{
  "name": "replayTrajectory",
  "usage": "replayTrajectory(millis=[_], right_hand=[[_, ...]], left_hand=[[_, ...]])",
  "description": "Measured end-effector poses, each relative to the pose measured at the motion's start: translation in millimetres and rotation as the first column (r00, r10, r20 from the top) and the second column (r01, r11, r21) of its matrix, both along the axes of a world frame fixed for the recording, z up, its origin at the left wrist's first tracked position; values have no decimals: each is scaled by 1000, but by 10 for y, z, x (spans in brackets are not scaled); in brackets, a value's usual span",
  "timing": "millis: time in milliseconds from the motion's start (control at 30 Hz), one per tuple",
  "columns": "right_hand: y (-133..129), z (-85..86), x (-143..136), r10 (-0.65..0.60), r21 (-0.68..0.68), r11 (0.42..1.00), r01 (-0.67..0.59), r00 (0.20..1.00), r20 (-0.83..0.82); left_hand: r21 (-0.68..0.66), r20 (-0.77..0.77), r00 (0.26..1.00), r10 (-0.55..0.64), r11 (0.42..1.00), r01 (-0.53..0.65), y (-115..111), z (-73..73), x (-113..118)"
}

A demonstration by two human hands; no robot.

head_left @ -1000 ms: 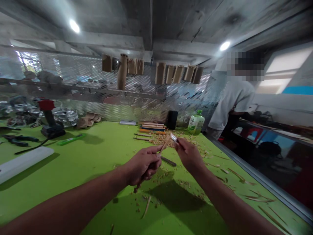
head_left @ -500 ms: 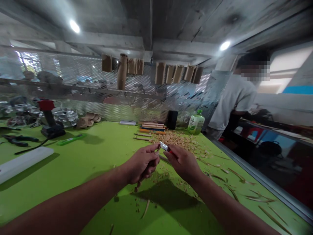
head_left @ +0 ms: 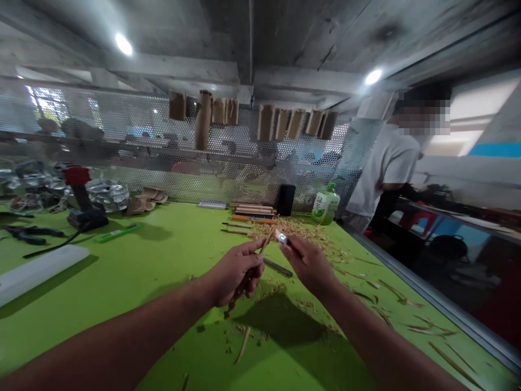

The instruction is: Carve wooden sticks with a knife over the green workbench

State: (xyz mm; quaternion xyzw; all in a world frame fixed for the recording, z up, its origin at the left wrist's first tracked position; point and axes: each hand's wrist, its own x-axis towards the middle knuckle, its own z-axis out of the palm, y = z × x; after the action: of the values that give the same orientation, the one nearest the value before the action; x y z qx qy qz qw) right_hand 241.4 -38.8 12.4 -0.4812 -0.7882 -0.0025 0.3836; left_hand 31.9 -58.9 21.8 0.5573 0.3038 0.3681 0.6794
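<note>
Clamping left hand (head_left: 242, 271) on slim wooden stick (head_left: 267, 242), right hand (head_left: 309, 263) at 3 o'clock on knife (head_left: 282, 238); stick likely light, stiff, best held toward 7 o'clock

Ceiling lamps (head_left: 124, 44): two glaring white spots
Concrete ceiling (head_left: 293, 32): dim grey
Left window (head_left: 46, 103): overexposed
Green tabletop (head_left: 134, 282): broad dark shadow, lower centre
Blade (head_left: 281, 238): bright glint
Perforated screen (head_left: 228, 182): hazy, softly focused
Co-worker's head (head_left: 423, 115): pixelated
Lower right corner: murky, wide-angle stretching

knife (head_left: 281, 238) farther out than half-second ago, near stick (head_left: 267, 243) tip
</note>
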Motion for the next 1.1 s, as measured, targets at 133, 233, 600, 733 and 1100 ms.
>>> replayTrajectory(millis=[133, 233, 600, 733, 1100], right_hand=[[-62, -31, -121, 24, -50, 999, -21, 997, 72], [-75, -20, -122, 12, -55, 998, -7, 996, 86], [121, 47, 133, -118, -15, 993, 118, 986, -115], [173, 56, 266, -136, 37, 989, 143, 980, -147], [-68, 14, -110, 2, 8, 1000, -3, 998, 60]], left_hand=[[-3, 9, 1000, -20, 1000, 20, 12, -25, -5], [-2, -1, 1000, -23, 1000, 23, 5, -21, -11], [5, -44, 996, -84, 996, 84, -47, 30, -39], [26, -23, 999, -37, 999, 38, -48, 46, -15], [15, -65, 998, 22, 1000, -21, 4, 15, -22]])
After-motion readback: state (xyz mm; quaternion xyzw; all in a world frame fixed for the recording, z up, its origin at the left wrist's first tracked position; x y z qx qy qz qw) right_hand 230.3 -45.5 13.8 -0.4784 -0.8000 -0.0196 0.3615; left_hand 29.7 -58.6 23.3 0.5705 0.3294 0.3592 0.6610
